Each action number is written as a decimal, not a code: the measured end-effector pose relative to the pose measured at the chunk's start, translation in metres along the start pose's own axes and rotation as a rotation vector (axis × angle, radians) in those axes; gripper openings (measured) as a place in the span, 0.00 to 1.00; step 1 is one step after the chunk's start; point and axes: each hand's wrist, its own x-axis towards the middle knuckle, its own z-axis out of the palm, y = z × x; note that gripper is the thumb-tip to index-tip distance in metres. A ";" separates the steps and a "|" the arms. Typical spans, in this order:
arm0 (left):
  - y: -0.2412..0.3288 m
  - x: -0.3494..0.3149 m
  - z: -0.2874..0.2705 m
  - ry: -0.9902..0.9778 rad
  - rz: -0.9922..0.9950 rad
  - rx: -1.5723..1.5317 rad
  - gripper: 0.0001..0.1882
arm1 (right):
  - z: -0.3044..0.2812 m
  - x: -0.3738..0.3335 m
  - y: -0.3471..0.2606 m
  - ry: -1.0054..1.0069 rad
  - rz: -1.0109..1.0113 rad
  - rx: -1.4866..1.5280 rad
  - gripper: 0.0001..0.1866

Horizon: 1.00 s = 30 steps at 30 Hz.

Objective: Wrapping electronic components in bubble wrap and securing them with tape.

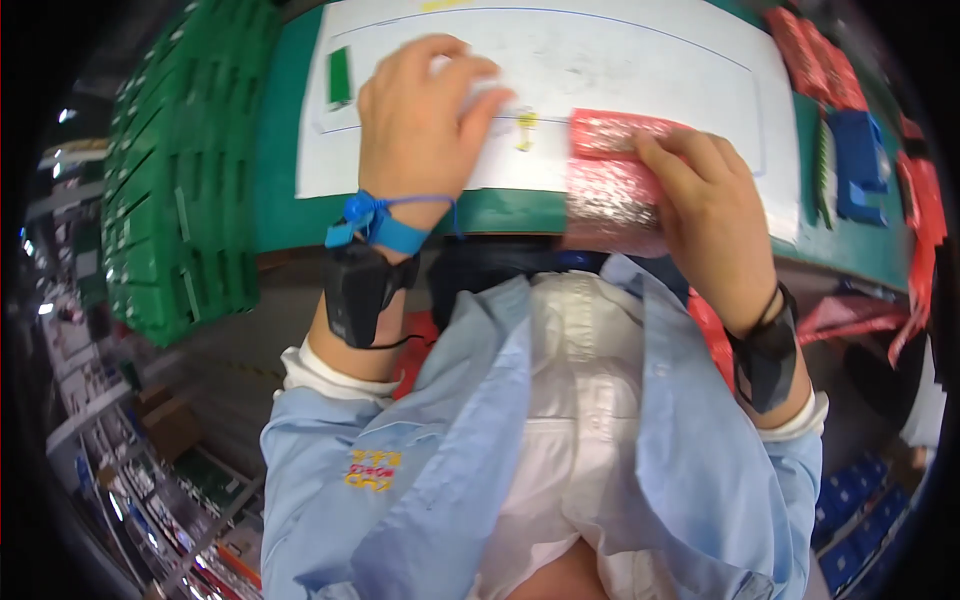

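My right hand grips the right side of a pink bubble-wrap pouch with thumb and fingers. The pouch's top flap is folded, and its lower end hangs past the near edge of the table. Over the white board, my left hand has its thumb apart from its bent fingers, and I see nothing held in it. A blue band circles that wrist. Left of this hand lies a small green strip on the board.
Stacked green crates stand at the left of the green table. At the right are more pink pouches, a blue bin and a thin green strip. Pink wrap hangs below the table's right side.
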 end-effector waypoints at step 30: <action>0.064 0.004 0.030 0.082 0.260 -0.392 0.08 | 0.006 0.004 0.010 0.126 0.205 0.447 0.15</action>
